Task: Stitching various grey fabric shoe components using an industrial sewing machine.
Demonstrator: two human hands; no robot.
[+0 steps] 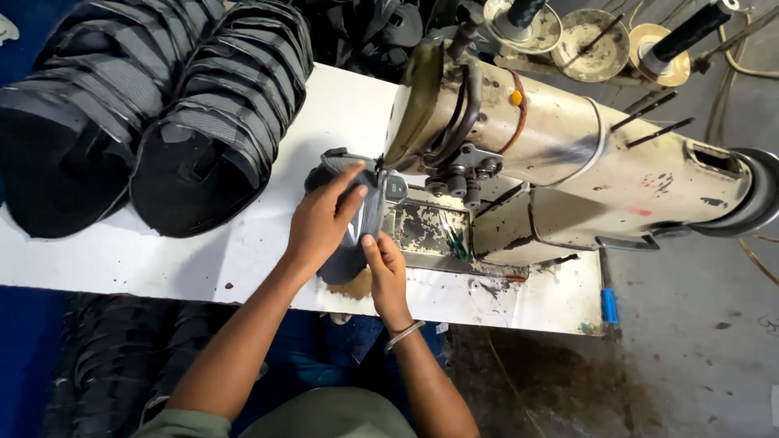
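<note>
Dark grey fabric shoe piece [350, 212] lies on white worktable [162, 259], under cream industrial sewing machine [568, 154]; black stacked shoe uppers [154, 105] left.

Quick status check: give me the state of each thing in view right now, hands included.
Left hand: flat on top of the dark fabric piece, pressing it down.
Right hand: fingertips on the piece's near edge.
Dark fabric piece: lying on the table, one end at the needle area.
Sewing machine: upright on the white table; whether running, cannot tell.
Stacked dark pieces: piled in two leaning rows, untouched.
</note>
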